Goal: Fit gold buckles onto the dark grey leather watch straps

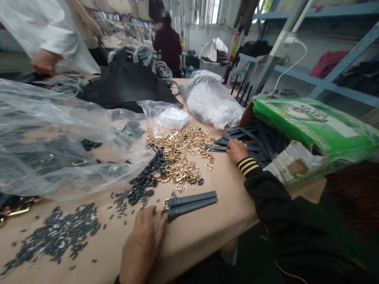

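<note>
My left hand (142, 242) rests on the table's front part, thumb and fingers apart. Its thumb lies against the buckle end of two dark straps (192, 203) with gold buckles, placed side by side. Farther right, my right hand (237, 151) has its fingers curled over the ends of a pile of dark straps (260, 144) that spills from a green box; its fingertips are partly hidden. Between the hands and beyond lies a heap of gold buckles (185, 171). Beside it are small dark loops (143, 183).
Many small dark pieces (59, 232) lie scattered at the left front. Clear plastic sheeting (74, 157) covers the left side. A white plastic bag (210, 100) and the green box (314, 122) stand behind and right. At the far left a co-worker's hand (45, 62) shows.
</note>
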`<action>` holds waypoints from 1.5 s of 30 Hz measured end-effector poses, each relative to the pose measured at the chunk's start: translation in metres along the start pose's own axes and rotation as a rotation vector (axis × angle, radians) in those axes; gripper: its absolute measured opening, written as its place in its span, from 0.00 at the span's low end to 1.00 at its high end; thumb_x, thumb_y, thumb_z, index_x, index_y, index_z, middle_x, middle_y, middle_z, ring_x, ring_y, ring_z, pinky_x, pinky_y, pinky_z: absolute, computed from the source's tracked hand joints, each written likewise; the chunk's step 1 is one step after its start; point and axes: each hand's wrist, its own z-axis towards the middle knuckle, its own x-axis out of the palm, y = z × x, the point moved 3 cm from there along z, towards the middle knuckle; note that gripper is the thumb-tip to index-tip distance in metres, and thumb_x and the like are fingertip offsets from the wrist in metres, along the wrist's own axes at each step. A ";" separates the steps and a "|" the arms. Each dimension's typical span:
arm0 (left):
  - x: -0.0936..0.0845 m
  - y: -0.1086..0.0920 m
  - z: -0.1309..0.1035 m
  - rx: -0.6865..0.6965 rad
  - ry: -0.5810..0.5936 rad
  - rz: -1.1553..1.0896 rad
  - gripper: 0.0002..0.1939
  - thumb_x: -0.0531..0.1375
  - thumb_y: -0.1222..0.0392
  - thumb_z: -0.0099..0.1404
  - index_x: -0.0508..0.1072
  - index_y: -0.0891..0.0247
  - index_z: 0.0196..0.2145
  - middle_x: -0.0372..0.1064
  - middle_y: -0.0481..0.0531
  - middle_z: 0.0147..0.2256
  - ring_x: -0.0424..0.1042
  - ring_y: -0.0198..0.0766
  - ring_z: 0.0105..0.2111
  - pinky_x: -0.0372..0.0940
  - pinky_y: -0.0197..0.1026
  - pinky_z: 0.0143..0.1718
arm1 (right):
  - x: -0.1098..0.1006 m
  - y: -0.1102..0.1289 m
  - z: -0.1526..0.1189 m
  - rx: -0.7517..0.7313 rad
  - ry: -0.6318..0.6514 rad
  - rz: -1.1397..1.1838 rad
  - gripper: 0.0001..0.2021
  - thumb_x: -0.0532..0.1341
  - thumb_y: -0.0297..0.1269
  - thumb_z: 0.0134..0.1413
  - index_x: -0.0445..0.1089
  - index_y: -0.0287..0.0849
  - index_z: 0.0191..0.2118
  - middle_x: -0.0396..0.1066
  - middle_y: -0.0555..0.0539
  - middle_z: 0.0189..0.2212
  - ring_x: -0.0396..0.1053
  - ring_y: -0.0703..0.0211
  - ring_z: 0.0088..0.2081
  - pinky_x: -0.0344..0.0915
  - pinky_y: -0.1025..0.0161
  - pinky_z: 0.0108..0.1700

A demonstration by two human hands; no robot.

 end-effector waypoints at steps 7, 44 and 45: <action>-0.011 -0.003 -0.003 -0.069 -0.102 -0.251 0.16 0.50 0.50 0.62 0.64 0.65 0.41 0.64 0.60 0.41 0.68 0.39 0.30 0.67 0.46 0.37 | -0.033 0.002 -0.013 -0.017 0.018 -0.003 0.06 0.56 0.30 0.51 0.67 0.38 0.36 0.66 0.36 0.39 0.64 0.47 0.43 0.58 0.58 0.39; -0.017 -0.020 -0.013 -0.625 0.117 -1.592 0.05 0.62 0.65 0.52 0.68 0.67 0.28 0.69 0.50 0.34 0.69 0.28 0.28 0.67 0.32 0.30 | -0.005 0.145 -0.205 -0.127 1.181 1.667 0.15 0.62 0.44 0.46 0.66 0.36 0.33 0.62 0.53 0.23 0.59 0.71 0.22 0.63 0.72 0.23; -0.016 -0.018 -0.014 -0.635 0.109 -1.582 0.05 0.61 0.65 0.53 0.68 0.67 0.28 0.68 0.49 0.35 0.69 0.28 0.29 0.67 0.32 0.31 | -0.005 0.145 -0.204 -0.146 1.121 1.628 0.14 0.63 0.43 0.46 0.65 0.36 0.33 0.60 0.54 0.22 0.58 0.71 0.22 0.62 0.73 0.22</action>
